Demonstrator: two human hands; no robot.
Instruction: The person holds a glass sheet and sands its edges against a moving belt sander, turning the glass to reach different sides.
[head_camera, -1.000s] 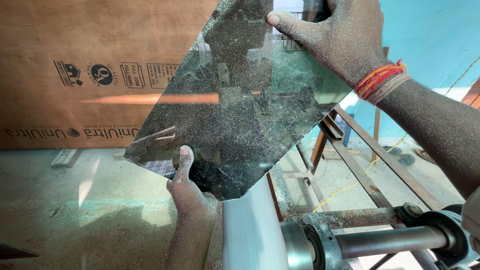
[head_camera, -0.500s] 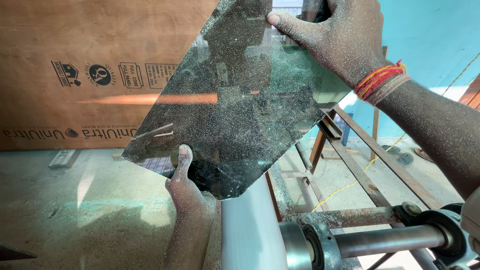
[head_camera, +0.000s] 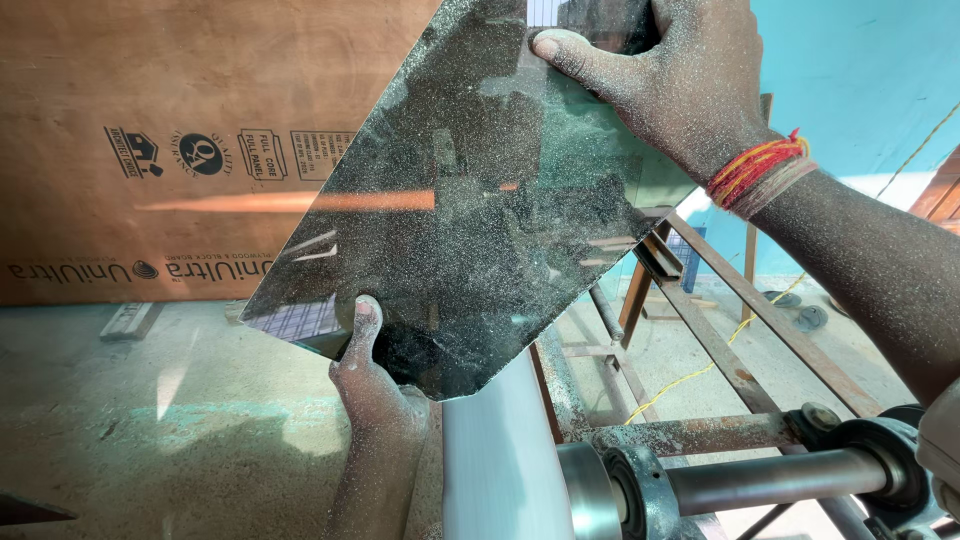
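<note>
The glass pane (head_camera: 470, 210), a dusty, dark, reflective sheet turned corner-down like a diamond, was held in the air directly above the white belt (head_camera: 500, 460) of a grinding machine. Its lowest corner was set just at the top of the belt; whether contact was made could not be told.

Compared with the views of one second and half a second earlier, almost nothing had changed. The pane was found at the same tilt and the same height over the belt, and both hands were found at the same places on its edges. At most a very slight shift of the lower edge was noted. This was judged to mean that the pane was being kept steady at the belt rather than being turned or carried off.

The left hand (head_camera: 375, 385) was placed at the lower left edge of the pane, with the thumb laid upright on the near face and the remaining fingers hidden behind the glass. Its grip was closed on that edge. The right hand (head_camera: 680, 85) was clamped on the upper right edge, thumb on the near face. A red and orange thread band (head_camera: 755, 170) was worn on that wrist.

To the right of the belt, a steel shaft (head_camera: 760, 480) and a rusted metal frame (head_camera: 700, 330) were seen. Behind the pane, a brown plywood board (head_camera: 150, 110) stood upright.
</note>
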